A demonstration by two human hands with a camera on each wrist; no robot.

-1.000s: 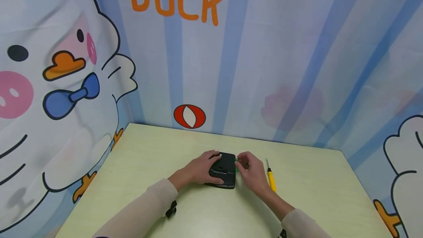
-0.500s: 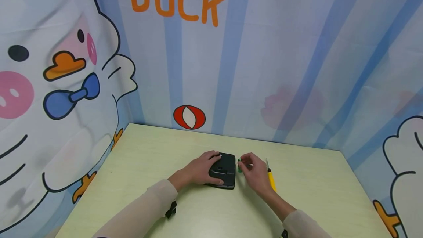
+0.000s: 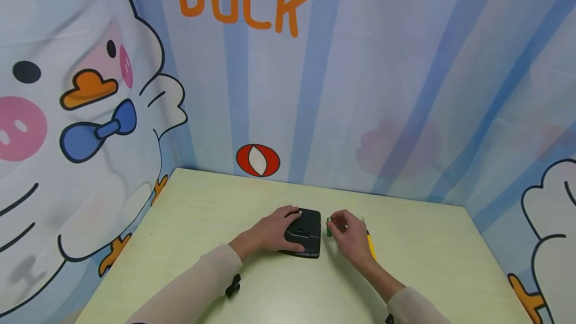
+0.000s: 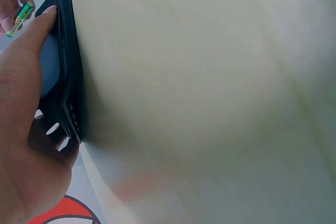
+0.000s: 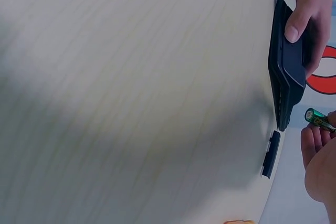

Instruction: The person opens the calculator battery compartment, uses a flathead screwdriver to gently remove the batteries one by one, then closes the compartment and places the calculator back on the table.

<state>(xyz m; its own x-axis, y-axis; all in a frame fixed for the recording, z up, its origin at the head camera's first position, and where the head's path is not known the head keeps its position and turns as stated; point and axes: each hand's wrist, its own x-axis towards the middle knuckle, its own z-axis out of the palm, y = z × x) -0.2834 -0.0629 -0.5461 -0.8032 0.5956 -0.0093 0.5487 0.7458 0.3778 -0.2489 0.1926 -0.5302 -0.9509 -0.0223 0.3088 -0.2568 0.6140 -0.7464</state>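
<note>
A black, wedge-shaped electronic device (image 3: 309, 234) lies on the table with a recess in its upper face. My left hand (image 3: 275, 230) grips it at the left, thumb along the near side and fingers toward the far side; its kind is not clear. Just right of the device, my right hand (image 3: 351, 236) pinches a small green battery (image 3: 329, 227) between thumb and fingers. The battery is apart from the device, and one end shows in the right wrist view, where the battery (image 5: 316, 119) is partly covered by the fingers.
A screwdriver with a yellow handle (image 3: 371, 246) lies right of my right hand, partly hidden by it. The right wrist view shows a small black cover-like piece (image 5: 270, 155) on the table (image 5: 131, 77) beside the device. Printed cloth (image 3: 333, 89) stands behind the table.
My right hand has drawn the battery away from the device's right edge, a little to the right. The left hand and the device have stayed in place.
</note>
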